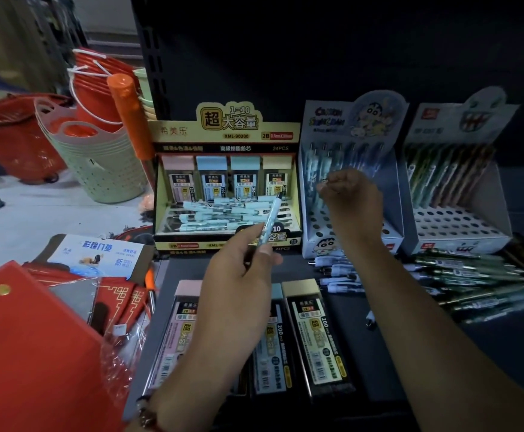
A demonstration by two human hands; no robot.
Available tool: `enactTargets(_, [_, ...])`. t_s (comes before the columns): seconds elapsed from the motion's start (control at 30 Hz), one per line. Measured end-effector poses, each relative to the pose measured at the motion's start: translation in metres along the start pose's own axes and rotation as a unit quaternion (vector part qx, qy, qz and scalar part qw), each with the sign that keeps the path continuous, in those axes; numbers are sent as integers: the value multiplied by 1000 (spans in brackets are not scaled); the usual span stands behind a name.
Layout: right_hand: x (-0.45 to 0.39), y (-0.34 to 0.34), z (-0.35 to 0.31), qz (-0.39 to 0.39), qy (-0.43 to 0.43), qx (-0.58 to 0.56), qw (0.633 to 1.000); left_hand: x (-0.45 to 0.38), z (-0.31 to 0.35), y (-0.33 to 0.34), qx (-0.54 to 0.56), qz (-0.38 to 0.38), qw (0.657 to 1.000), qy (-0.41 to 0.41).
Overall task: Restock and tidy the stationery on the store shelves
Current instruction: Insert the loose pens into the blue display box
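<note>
My left hand [238, 275] pinches a light blue pen [271, 215], its tip pointing up over the yellow lead display box [226, 132]. Several similar blue pens [220, 213] lie loose in that box's tray. My right hand [352, 198] is curled in front of the cartoon pen display box [352, 120] and pinches the top of a pen standing in it. Several lead refill cases [313, 335] lie flat on the dark shelf [504, 353] under my forearms.
A third display box [460, 173] with green and brown pens stands at the right, with loose pens [479, 282] piled before it. Red packets [36, 338] lie at the left. Stacked baskets [98, 157] and red buckets [98, 92] sit on the floor.
</note>
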State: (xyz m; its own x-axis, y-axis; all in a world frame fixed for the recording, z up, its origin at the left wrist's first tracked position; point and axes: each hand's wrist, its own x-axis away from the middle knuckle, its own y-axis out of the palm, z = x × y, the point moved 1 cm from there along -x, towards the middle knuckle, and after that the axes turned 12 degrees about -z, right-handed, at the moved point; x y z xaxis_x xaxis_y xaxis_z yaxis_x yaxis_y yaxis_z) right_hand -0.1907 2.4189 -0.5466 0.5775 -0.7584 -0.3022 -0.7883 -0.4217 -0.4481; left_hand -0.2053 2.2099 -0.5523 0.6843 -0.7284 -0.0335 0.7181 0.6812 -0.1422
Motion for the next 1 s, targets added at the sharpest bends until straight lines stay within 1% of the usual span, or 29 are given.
enactTargets(0.17, [4, -7, -10, -17, 5, 53, 998, 4, 5, -3, 10, 2, 1000, 5])
enactTargets(0.27, [20, -16, -22, -29, -1, 36, 999, 8, 8, -5, 3, 5, 1000, 12])
enactTargets(0.3, [27, -20, -28, -44, -9, 28, 999, 10, 10, -5, 2, 5, 1000, 13])
enactTargets(0.33, [36, -24, -35, -73, -20, 20, 997, 12, 12, -5, 3, 3, 1000, 13])
enactTargets(0.4, [54, -27, -45, -168, -16, -25, 985, 15, 15, -4, 5, 1, 1000, 16])
enactTargets(0.47, [72, -29, -52, -281, 18, -99, 955, 19, 18, -1, 15, -5, 1000, 16])
enactTargets(0.5, [80, -29, -56, -323, 31, -146, 934, 21, 20, 2, 37, -13, 999, 11])
enactTargets(0.57, [90, -32, -60, -364, 41, -229, 902, 23, 23, 8, 103, -28, 994, -9])
enactTargets(0.63, [98, -38, -62, -370, 27, -264, 890, 26, 29, 14, 145, -38, 988, -24])
enactTargets(0.67, [102, -43, -62, -369, 22, -263, 891, 28, 31, 17, 144, -42, 988, -23])
enactTargets(0.73, [107, -53, -62, -352, 21, -252, 901, 32, 32, 22, 105, -47, 993, -4])
enactTargets(0.83, [109, -68, -58, -291, 48, -239, 925, 39, 31, 30, 3, -42, 999, 25])
enactTargets(0.87, [111, -72, -58, -274, 49, -232, 932, 42, 31, 33, -16, -40, 998, 36])
enactTargets(0.93, [115, -80, -55, -254, 46, -214, 942, 46, 31, 40, -33, -33, 997, 54])
enactTargets(1.0, [121, -86, -55, -252, 48, -213, 943, 50, 31, 46, -40, -23, 997, 58])
